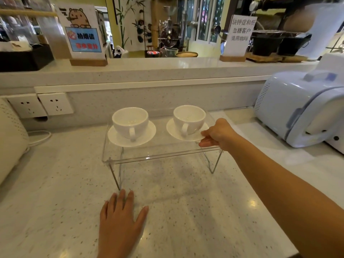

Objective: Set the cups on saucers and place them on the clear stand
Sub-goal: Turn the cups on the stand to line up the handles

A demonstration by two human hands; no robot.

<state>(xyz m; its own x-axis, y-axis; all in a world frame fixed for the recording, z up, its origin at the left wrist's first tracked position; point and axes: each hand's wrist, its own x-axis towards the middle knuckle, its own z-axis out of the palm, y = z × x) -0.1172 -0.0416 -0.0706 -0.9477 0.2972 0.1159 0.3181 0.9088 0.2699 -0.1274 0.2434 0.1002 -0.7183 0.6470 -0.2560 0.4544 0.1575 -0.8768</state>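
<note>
A clear stand (160, 152) on thin wire legs sits on the speckled counter. On its top are two white cups, each on a white saucer. The left cup (130, 121) rests on the left saucer (149, 134). The right cup (189, 118) rests on the right saucer (172, 128). My right hand (218, 134) is at the stand's right front corner, thumb and fingers pinching the rim of the right saucer. My left hand (120, 222) lies flat on the counter in front of the stand, fingers spread, holding nothing.
A pale blue appliance (297, 108) stands at the right, a white perforated device (9, 138) at the left. Wall sockets (41, 105) are behind on the left. A raised ledge (149, 69) carries two signs and a black box.
</note>
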